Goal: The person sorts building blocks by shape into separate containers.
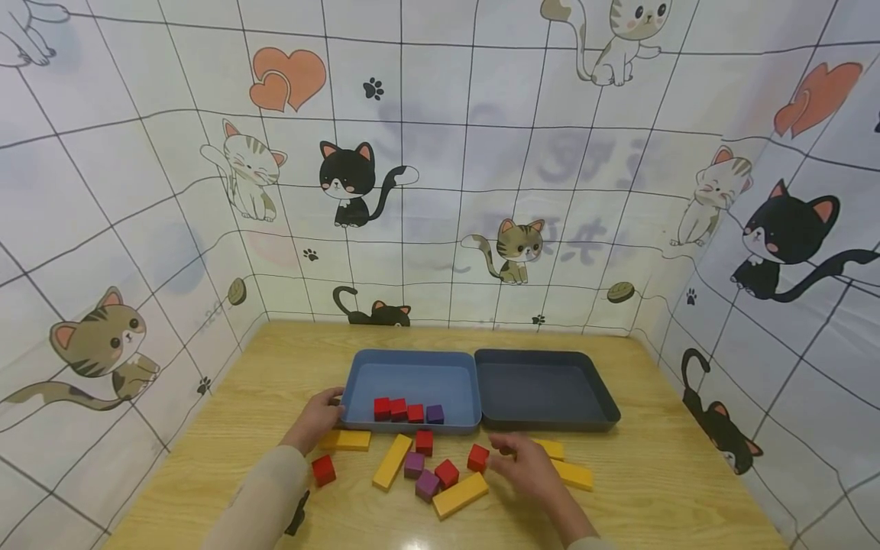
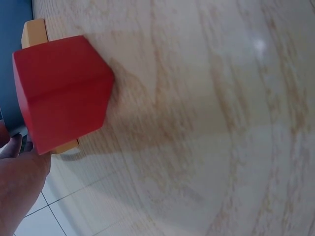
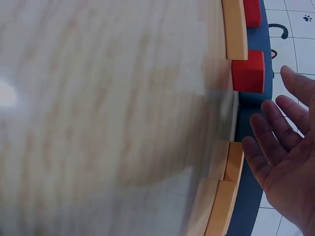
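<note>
Wooden table (image 1: 653, 489): right hand (image 1: 525, 467) open, hiding yellow blocks (image 1: 574, 475); left hand's (image 1: 318, 416) grip unclear at blue tray (image 1: 357, 382).

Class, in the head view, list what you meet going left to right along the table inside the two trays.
Light blue tray → three red cubes → purple cube → dark tray.

Both arms wear long, plain beige sleeves of soft knit cloth that end at the wrists; the left hand (image 1: 318, 418) and right hand (image 1: 529, 467) are bare.
</note>
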`<control>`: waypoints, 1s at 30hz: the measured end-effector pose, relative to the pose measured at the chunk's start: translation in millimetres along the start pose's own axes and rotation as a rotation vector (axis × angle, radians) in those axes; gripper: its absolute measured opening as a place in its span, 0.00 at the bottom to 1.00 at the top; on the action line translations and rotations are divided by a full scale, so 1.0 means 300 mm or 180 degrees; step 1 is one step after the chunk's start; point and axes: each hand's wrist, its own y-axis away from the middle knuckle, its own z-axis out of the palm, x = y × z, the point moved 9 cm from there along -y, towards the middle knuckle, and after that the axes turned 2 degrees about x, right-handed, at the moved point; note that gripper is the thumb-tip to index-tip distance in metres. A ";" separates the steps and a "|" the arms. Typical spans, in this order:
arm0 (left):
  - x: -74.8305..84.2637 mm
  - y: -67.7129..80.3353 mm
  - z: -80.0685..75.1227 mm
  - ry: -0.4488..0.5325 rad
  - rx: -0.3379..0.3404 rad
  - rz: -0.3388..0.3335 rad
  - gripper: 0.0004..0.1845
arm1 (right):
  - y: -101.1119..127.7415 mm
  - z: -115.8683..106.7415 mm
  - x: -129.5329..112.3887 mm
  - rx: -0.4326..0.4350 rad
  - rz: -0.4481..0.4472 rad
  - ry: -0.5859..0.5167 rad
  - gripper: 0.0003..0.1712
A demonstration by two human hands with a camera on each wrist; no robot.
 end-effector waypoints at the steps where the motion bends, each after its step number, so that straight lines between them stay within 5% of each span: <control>1: -0.001 -0.001 0.000 0.0006 -0.0004 -0.0002 0.25 | 0.001 0.003 0.001 -0.0010 0.0006 -0.0014 0.26; 30: -0.007 -0.003 0.000 -0.0021 0.0007 -0.0094 0.25 | -0.018 0.049 0.015 -0.0123 0.0040 -0.0075 0.26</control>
